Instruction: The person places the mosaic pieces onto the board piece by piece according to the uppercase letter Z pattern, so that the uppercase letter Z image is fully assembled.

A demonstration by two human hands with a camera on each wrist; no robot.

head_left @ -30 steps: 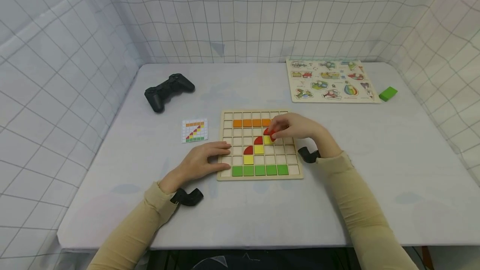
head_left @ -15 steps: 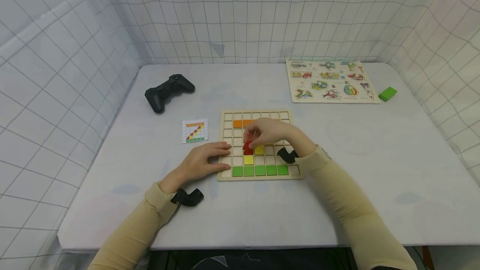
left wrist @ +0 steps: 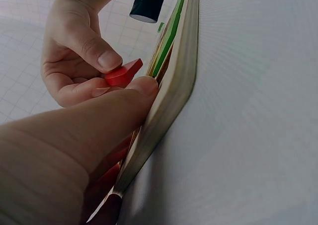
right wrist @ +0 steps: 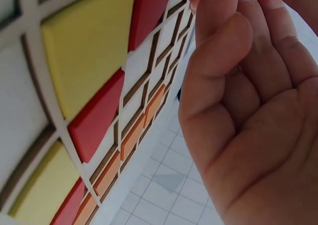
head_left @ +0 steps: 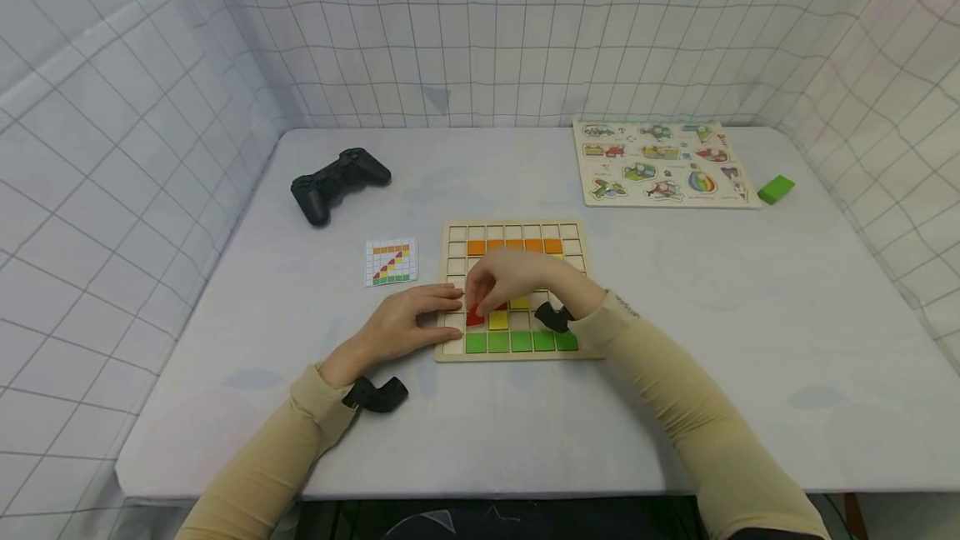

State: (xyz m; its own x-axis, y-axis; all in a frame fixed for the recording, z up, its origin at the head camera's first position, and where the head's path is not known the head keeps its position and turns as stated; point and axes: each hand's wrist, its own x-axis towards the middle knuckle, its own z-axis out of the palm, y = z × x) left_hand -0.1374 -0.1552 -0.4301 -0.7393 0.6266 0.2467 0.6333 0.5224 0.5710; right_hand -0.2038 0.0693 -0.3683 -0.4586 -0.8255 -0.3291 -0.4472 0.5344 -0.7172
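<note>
A wooden grid board (head_left: 592, 348) lies on the table, with orange tiles along an upper row, green squares (head_left: 521, 342) along the bottom and yellow squares (head_left: 498, 321) stepping diagonally between. Pinched between thumb and fingers, a red quarter-round tile (head_left: 475, 317) is in my right hand (head_left: 510, 277), low over the left part of the board. In the left wrist view the same red tile (left wrist: 124, 73) shows edge-on. My left hand (head_left: 408, 319) rests with extended fingers on the board's left edge. Seated red tiles (right wrist: 97, 118) beside yellow ones appear in the right wrist view.
A small printed pattern card (head_left: 391, 262) lies left of the board. Farther back are a black game controller (head_left: 341, 183), a picture puzzle board (head_left: 663, 163) and a green block (head_left: 776, 187). White grid-patterned cloth walls (head_left: 480, 40) enclose the table's back and sides.
My right hand has carried the red tile leftward and nearer, from the upper right of the diagonal to the board's left part. My left hand stays in place.
</note>
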